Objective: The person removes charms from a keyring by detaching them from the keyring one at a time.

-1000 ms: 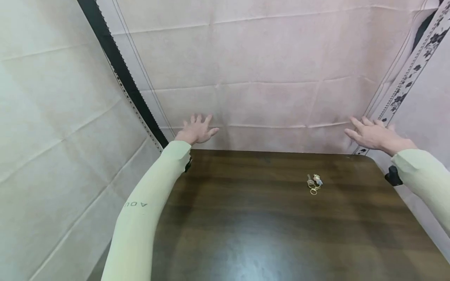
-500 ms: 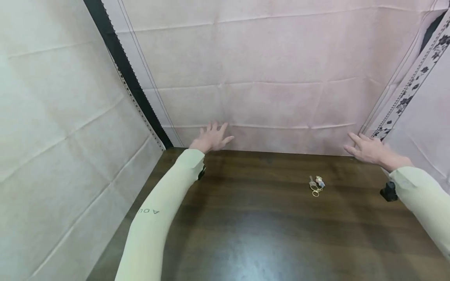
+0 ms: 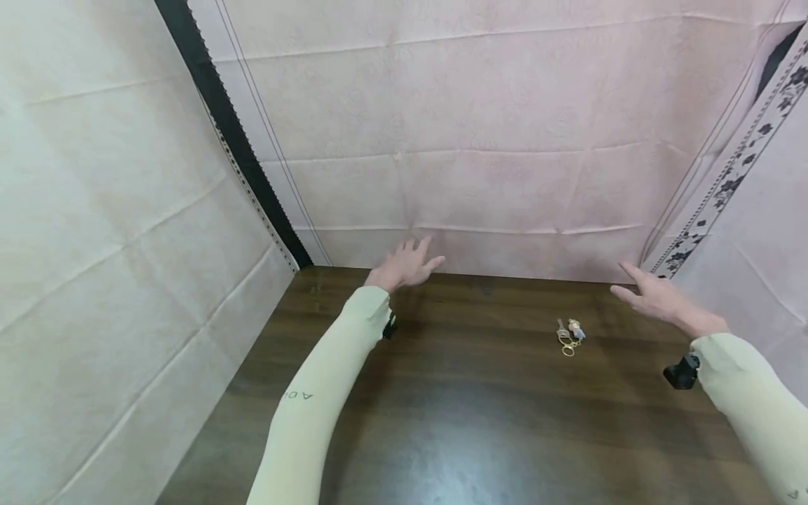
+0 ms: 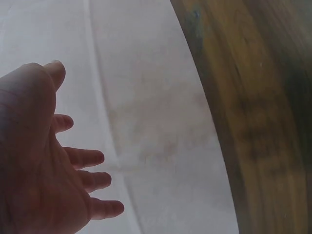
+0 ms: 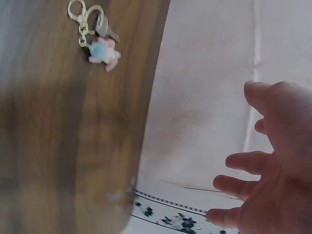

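Keychain [image 3: 570,335] lies flat on the wooden table [image 3: 480,421], between the two hands but clearly on the right-hand side. Table is dark brown, boxed in by pale pink fabric walls [image 3: 492,140] behind and beside the hands.

Right hand [image 3: 659,300] is the nearer one: keychain sits just to its inner (left) side and slightly toward the person. Left hand [image 3: 407,265] is well apart from it, across the far table edge. Both hands hover over the far part of the table, fingers spread and relaxed, holding nothing, touching nothing.

Long axis of the keychain runs roughly away from the person: gold ring [image 3: 568,350] at the near end, small key [image 3: 560,327] and pastel figurine charm [image 3: 575,328] side by side at the far end. Right wrist view shows the same set [image 5: 95,35] close to the table's far edge, gold clasp, key and charm bunched together.

Judgement: a right-hand reach inward and slightly back looks shortest.
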### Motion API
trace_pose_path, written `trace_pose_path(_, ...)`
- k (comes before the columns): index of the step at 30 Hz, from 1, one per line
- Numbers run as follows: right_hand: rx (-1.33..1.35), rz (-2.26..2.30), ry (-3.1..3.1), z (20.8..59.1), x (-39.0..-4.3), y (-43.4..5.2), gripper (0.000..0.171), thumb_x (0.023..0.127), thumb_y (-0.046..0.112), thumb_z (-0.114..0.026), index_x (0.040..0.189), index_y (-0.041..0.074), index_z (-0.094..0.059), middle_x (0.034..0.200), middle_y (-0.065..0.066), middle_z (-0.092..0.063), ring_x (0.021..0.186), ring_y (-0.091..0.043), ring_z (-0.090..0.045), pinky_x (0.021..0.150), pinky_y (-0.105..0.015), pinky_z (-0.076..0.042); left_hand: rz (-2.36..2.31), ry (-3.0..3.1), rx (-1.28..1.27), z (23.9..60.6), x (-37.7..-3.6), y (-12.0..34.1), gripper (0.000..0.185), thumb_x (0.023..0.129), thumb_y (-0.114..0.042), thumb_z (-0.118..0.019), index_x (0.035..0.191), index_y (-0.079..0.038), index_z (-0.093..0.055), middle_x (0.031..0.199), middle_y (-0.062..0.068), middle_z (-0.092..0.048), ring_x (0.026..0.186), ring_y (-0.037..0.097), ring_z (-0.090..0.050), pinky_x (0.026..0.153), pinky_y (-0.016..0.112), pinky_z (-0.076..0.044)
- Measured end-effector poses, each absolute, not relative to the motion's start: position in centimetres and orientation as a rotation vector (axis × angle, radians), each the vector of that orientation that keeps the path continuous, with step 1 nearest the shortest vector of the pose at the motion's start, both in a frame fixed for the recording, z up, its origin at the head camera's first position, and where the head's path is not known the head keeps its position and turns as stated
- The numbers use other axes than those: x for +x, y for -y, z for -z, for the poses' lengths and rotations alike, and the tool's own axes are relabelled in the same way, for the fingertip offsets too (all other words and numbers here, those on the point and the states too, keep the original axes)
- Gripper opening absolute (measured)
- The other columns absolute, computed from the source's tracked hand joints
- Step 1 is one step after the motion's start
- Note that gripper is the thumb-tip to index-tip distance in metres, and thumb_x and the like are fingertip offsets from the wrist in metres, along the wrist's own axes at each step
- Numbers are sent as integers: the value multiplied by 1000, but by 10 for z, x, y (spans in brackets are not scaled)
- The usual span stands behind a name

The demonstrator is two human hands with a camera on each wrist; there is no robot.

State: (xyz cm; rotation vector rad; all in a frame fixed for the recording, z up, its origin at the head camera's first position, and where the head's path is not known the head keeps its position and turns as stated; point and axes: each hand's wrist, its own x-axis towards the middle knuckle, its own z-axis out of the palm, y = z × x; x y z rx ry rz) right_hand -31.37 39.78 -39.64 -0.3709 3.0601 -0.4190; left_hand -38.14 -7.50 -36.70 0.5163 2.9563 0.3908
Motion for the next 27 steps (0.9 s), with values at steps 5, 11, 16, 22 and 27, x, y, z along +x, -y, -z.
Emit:
trace_pose_path(5, -347, 462, -3056, 410, -308, -393, 74, 104, 45, -39, 152, -7, -16, 147, -42, -25, 127, -65, -29, 104, -72, -26, -429, -2965, 587, 379, -379, 62, 70, 101, -61, -28, 159, -28, -7, 164, 11, -18, 151, 35, -16, 119, 60, -17)
trace_pose_path(11, -392, 462, -3107, 428, -305, -390, 60, 103, 33, -48, 147, -5, -31, 141, -40, -38, 121, -63, -40, 98, -70, -35, -446, -2961, 683, 392, -376, 39, 68, 102, -57, -30, 158, -24, -12, 162, 12, -25, 149, 33, -25, 118, 56, -24)
trace_pose_path(16, -418, 489, -3113, 442, -303, -382, 51, 99, 19, -53, 144, -2, -38, 137, -40, -44, 119, -62, -44, 97, -70, -37, -451, -2931, 752, 407, -373, 18, 65, 103, -55, -32, 158, -23, -15, 160, 10, -28, 147, 29, -30, 118, 48, -30)
trace_pose_path(22, -434, 544, -3131, 458, -300, -371, 45, 96, 13, -56, 139, 2, -48, 124, -36, -58, 106, -53, -57, 89, -65, -45, -481, -2874, 787, 425, -368, -7, 61, 103, -46, -40, 156, -25, -19, 159, 9, -30, 146, 27, -33, 115, 49, -34)
trace_pose_path(27, -413, 569, -3108, 467, -299, -369, 40, 95, 9, -53, 134, 2, -53, 76, -6, -58, 62, -18, -49, 62, -36, -42, -484, -2863, 852, 434, -367, -31, 54, 104, -39, -42, 154, -24, -26, 155, 6, -37, 142, 25, -39, 113, 45, -38)
